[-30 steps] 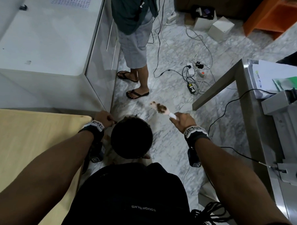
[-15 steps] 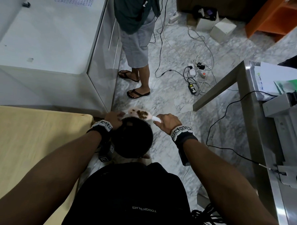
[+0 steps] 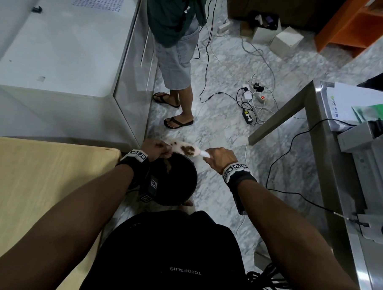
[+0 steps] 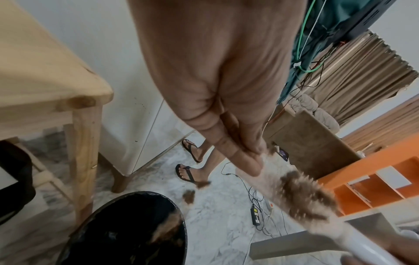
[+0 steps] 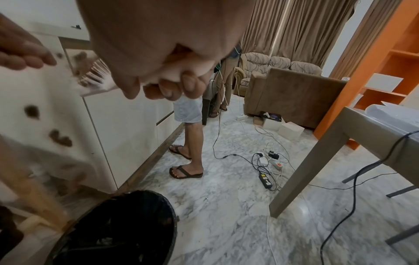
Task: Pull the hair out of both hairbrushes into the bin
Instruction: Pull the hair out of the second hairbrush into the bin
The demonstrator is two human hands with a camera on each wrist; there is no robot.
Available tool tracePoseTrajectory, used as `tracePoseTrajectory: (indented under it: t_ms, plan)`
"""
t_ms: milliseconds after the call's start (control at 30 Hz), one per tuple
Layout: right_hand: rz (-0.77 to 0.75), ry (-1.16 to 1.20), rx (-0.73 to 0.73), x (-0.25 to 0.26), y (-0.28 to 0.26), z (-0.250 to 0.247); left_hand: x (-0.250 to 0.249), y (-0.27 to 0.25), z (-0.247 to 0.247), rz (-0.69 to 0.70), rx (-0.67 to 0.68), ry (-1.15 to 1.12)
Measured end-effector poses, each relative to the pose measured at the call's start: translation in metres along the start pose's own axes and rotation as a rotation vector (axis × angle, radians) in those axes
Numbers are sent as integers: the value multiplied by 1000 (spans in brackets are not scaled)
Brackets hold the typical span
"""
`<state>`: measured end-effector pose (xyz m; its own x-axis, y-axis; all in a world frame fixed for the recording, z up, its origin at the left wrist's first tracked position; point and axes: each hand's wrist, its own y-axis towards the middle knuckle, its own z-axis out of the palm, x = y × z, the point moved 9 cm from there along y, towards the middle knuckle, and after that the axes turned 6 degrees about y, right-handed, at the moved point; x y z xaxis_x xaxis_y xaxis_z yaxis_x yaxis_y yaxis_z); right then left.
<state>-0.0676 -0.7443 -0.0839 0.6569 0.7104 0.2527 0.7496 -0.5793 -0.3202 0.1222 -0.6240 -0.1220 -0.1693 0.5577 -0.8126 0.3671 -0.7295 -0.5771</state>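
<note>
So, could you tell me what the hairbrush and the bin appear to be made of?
The hairbrush looks like smooth white plastic: its handle is glossy and uniform. The bin seems dark, with a black plastic liner crinkled over its rim; the bin's own material is hidden.

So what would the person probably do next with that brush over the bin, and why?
Probably the left hand goes back to pluck the brown clump stuck on the hairbrush, which the right hand grips by its handle above the black bin. Loose tufts are already dropping, yet hair remains in the bristles.
</note>
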Motion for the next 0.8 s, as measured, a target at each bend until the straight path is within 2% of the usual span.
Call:
tracePoseTrajectory:
  t_ms: [133, 233, 367, 433, 633, 800]
  plan:
    - [108, -108, 84, -20, -8, 11, -16, -3, -2, 87, -55, 8]
    - [197, -165, 142, -40, -15, 16, -17, -3, -2, 102, -57, 14]
    - [300, -183, 131, -62, -24, 13, -16, -6, -7, 124, -70, 9]
    - [329, -137, 95, -66, -25, 8, -12, -4, -8, 113, -58, 85]
    - [275, -46, -32, -53, -18, -9, 17, 11, -12, -22, -8, 424]
    - [134, -28, -80, -31, -11, -16, 24, 11, -7, -54, 63, 765]
